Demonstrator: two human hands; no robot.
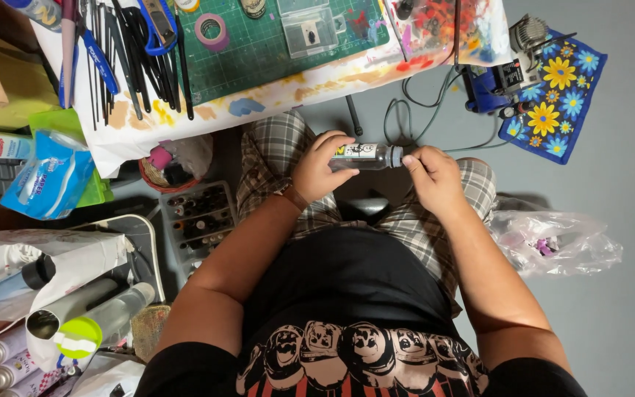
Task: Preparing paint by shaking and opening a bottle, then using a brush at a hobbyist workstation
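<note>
**Small bottle held sideways between both hands over the lap**

Here a small clear plastic bottle with a dark cap and a pale printed label (367,156) lies on its side in the air above the person's lap, over the checked shorts (281,151). The left hand (317,170) is wrapped around the bottle's base end, fingers curled over the top and thumb underneath, closed firmly on it. The right hand (433,176) meets the other end, its fingertips pinched together on the dark cap, so both hands are clamped on the same bottle.

Just beyond the grip, further from the body, a thin black cable (413,110) loops across the grey floor (611,309) towards a blue tool stand (490,87) sitting on a blue cloth printed with yellow flowers (560,95). To the right-hand side of the grip, near the knee, lies a crumpled clear plastic bag (560,239). To the left-hand side, a grey tray of small paint pots (198,217) stands near a small woven basket (167,173).

Well beyond the hands, a green cutting mat (273,48) rests on paint-stained white paper (288,92), with a roll of pink tape (212,31), a clear plastic box (307,29) and a row of black brushes and tools (134,55) on it
</note>
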